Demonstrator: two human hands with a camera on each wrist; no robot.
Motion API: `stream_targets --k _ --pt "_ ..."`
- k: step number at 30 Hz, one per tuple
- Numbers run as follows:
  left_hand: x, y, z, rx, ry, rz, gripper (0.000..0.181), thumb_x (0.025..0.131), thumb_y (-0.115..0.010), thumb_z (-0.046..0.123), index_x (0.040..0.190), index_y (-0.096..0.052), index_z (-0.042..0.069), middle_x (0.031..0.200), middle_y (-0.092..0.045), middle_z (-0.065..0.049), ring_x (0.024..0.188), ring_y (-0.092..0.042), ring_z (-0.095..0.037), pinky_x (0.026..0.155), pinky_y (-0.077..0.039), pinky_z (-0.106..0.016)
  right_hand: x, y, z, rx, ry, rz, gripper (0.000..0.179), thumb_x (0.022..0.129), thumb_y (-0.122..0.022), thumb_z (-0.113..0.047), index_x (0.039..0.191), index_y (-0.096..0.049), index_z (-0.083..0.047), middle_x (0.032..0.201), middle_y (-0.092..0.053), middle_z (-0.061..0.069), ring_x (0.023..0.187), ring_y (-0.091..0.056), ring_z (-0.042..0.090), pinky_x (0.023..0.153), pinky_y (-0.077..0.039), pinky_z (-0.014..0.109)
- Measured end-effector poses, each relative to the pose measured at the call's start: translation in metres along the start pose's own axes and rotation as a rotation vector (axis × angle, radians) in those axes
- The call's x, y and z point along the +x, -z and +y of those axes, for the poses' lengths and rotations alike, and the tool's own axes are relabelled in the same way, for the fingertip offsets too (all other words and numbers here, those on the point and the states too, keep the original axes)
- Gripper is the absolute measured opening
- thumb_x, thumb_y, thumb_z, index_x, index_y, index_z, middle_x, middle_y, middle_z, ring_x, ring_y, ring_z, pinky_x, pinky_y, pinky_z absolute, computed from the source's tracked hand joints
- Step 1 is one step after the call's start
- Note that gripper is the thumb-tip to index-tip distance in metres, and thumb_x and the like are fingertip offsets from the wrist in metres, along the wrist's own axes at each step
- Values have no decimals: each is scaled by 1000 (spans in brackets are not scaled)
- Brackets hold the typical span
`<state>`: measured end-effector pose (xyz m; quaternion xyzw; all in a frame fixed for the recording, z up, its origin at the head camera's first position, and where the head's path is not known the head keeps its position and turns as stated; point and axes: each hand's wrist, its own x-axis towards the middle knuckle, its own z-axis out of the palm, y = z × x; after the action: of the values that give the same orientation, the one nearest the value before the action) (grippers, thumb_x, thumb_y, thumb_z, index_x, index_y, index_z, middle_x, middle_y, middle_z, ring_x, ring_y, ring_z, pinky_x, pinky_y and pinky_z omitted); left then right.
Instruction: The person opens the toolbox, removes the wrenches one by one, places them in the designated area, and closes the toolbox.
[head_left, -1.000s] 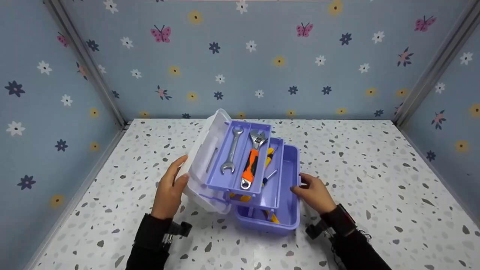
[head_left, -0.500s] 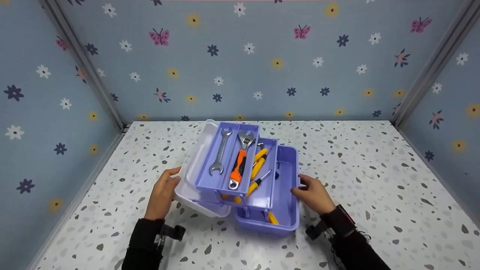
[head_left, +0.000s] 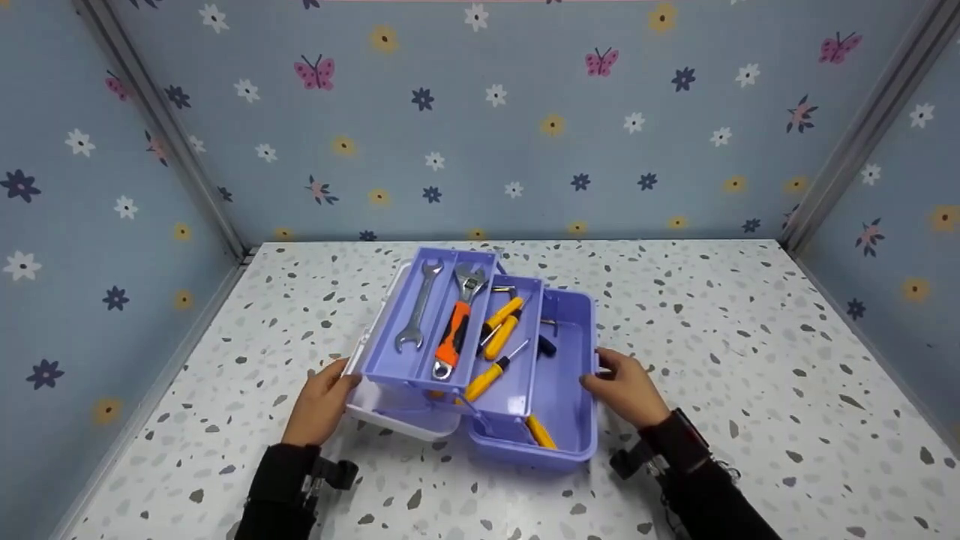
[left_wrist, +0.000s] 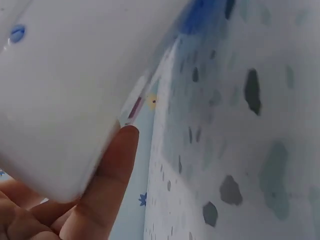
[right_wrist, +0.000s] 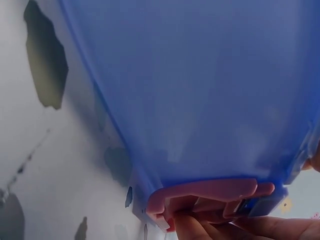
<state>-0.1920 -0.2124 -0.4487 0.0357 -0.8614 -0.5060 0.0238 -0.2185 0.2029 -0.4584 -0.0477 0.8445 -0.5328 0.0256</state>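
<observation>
A purple toolbox (head_left: pixel 576 390) stands on the table with its two trays fanned out leftward. My left hand (head_left: pixel 316 405) grips the edge of its translucent white lid (head_left: pixel 409 427), fingers beneath, as the left wrist view also shows. On the opposite side my right hand (head_left: pixel 628 390) pinches the box's right wall; in the right wrist view its fingers touch a pink latch (right_wrist: pixel 210 189). The upper tray (head_left: pixel 397 367) holds an open-end wrench (head_left: pixel 421 306) and an orange-handled adjustable wrench (head_left: pixel 452 334). Yellow screwdrivers (head_left: pixel 487 379) lie in the lower tray (head_left: pixel 517 401).
In the base are a yellow handle (head_left: pixel 540 433), a black-ended piece (head_left: pixel 547 346) and a thin metal rod (head_left: pixel 550 323), partly hidden by the trays. The speckled table (head_left: pixel 712 322) extends around the box, with a flowered wall (head_left: pixel 480 135) behind.
The lid has swung down to the left with my left hand, and the trays have spread further left, uncovering more screwdrivers and the base. My right hand has stayed in place.
</observation>
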Motion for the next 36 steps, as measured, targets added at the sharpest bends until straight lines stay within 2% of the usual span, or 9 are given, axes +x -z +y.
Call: stream_targets --k 3,7,9,11,14,16,24,29,36 --pt "-1 0 -4 63 -5 -12 39 101 -47 21 134 -58 3 124 -67 -19 112 -63 -30 101 -45 -43 0 0 0 -6 4 -1 51 86 -66 -8 133 -54 8 124 -64 27 104 -69 32 87 -58 34" --pt "-1 -1 -8 103 -6 -33 39 102 -45 19 133 -58 -1 132 -62 -20 128 -54 -38 109 -39 -52 0 -1 1 -10 -2 -3 51 86 -66 -7 134 -53 8 124 -64 27 105 -68 32 87 -57 34" --pt "0 -2 -9 136 -7 -31 39 102 -45 18 132 -59 -2 128 -64 -20 122 -58 -37 105 -43 -49 1 -1 1 -14 6 -7 51 87 -65 -7 134 -53 8 125 -63 28 105 -68 33 88 -57 35" --pt "1 -3 -11 155 2 -36 38 102 -45 19 130 -61 -2 109 -69 -22 103 -64 -34 91 -48 -42 1 -1 1 -9 2 -5 51 86 -65 -7 134 -53 8 125 -63 27 105 -68 33 88 -57 35" --pt "2 -3 -14 184 10 -38 35 101 -48 18 124 -65 -1 84 -64 -14 78 -57 -22 71 -43 -33 1 -1 2 -10 -6 -6 52 86 -66 -8 134 -53 7 125 -63 27 106 -68 32 89 -57 36" --pt "3 -4 -16 187 10 -44 32 100 -49 17 120 -67 -1 79 -60 -11 73 -52 -19 68 -39 -31 1 -1 2 -7 -15 -4 52 86 -66 -8 134 -54 6 126 -63 26 107 -67 32 90 -56 36" --pt "4 -5 -19 201 18 -43 23 98 -55 17 96 -70 0 78 -60 -7 74 -52 -17 68 -39 -30 0 -1 1 -3 -6 -7 52 86 -66 -8 135 -53 6 127 -63 25 107 -67 32 89 -57 35" --pt "4 -4 -17 195 27 -45 21 96 -57 17 90 -69 0 81 -65 -9 75 -54 -17 70 -43 -30 -1 -1 2 7 19 -4 50 87 -65 -7 134 -54 6 125 -64 26 105 -68 30 86 -56 31" --pt "2 0 -9 208 -9 -2 32 99 -51 18 119 -68 1 115 -70 -20 105 -65 -32 90 -50 -44 -2 -3 2 15 22 12 46 88 -62 -5 133 -55 6 123 -64 26 103 -68 27 80 -54 23"
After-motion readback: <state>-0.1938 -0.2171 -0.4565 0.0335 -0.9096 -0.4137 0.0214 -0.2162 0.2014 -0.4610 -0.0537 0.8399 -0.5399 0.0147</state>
